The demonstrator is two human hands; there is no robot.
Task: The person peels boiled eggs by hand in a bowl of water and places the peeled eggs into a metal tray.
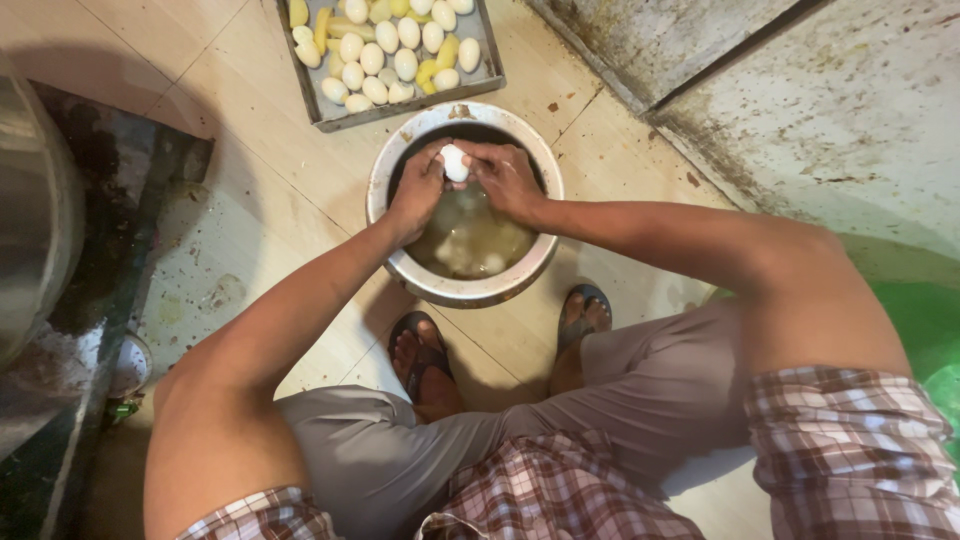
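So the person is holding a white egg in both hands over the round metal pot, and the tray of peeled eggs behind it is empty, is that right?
Not quite: the tray behind the pot is nearly full of peeled eggs, as the head view shows. The left hand and right hand do hold a white egg over the pot.

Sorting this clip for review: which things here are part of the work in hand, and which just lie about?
In use:
- egg, held by left hand and right hand
- metal pot with water and more eggs
- tray of peeled eggs

Lying about:
- big steel vessel at left
- green bag at right
- sandals on the person's feet
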